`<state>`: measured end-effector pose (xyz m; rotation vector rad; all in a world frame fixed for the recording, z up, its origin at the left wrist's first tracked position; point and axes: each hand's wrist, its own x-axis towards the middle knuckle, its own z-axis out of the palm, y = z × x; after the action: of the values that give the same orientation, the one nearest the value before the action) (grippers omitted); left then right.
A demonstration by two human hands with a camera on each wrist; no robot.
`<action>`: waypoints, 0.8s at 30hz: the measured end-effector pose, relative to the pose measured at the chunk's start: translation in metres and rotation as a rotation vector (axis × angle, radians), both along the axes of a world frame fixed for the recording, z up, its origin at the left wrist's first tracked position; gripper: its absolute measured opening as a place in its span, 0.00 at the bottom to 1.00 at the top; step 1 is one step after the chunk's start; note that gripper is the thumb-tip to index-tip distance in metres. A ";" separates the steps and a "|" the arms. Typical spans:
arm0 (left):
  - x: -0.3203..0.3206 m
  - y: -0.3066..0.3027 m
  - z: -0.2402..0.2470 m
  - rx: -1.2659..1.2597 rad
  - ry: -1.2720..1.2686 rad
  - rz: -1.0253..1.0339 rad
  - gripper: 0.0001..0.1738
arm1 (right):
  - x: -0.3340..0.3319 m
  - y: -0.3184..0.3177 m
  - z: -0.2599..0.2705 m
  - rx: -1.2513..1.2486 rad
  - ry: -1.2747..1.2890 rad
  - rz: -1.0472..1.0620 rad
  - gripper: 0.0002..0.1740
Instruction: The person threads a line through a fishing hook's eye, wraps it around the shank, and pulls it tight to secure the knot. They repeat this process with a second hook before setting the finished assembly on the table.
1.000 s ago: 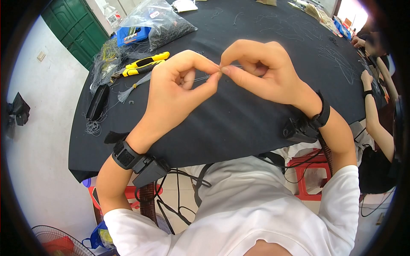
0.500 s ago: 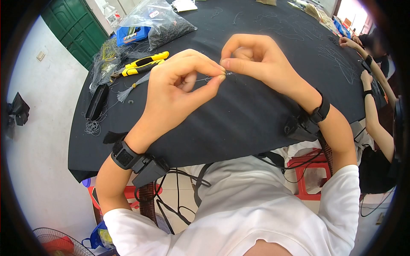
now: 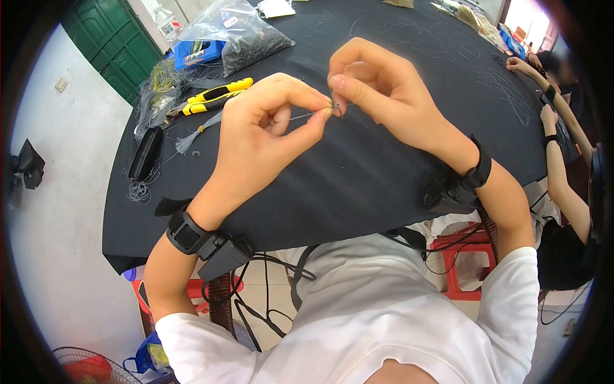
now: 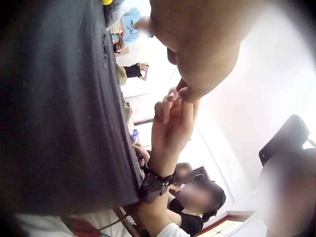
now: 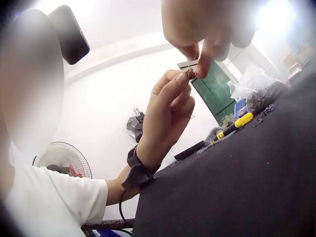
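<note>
Black table (image 3: 358, 185) | left hand (image 3: 256, 137), right hand (image 3: 390, 96) pinch thin wire (image 3: 300, 117)

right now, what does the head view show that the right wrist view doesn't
Only the head view: plainly, the thin grey thread that both hands pinch, a red plastic stool beside the person, another person's forearm at the table's right edge.
Only the right wrist view: a black rounded object at upper left, which I cannot identify.
Both: the left hand and right hand meeting fingertip to fingertip above the black cloth-covered table, the yellow-and-black utility knife, the clear plastic bag, the green door.
</note>
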<state>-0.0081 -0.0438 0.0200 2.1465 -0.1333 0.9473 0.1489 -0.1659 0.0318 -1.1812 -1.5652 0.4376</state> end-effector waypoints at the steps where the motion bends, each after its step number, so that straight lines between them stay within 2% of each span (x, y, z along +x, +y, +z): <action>1: -0.001 0.000 0.000 0.007 0.016 -0.001 0.08 | 0.000 0.002 -0.002 0.031 0.010 0.014 0.06; 9: 0.000 -0.001 0.000 0.023 0.010 0.038 0.08 | -0.004 0.010 -0.014 0.091 0.079 0.008 0.07; 13: 0.002 -0.005 0.000 -0.017 -0.015 0.086 0.05 | -0.005 0.011 -0.015 0.108 0.046 -0.030 0.07; 24: 0.002 -0.005 0.001 -0.004 -0.017 0.146 0.06 | -0.007 0.009 -0.015 0.134 -0.009 -0.077 0.05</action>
<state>-0.0060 -0.0491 0.0207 2.1681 0.0171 1.0485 0.1423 -0.1569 0.0171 -1.1367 -1.5269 0.2731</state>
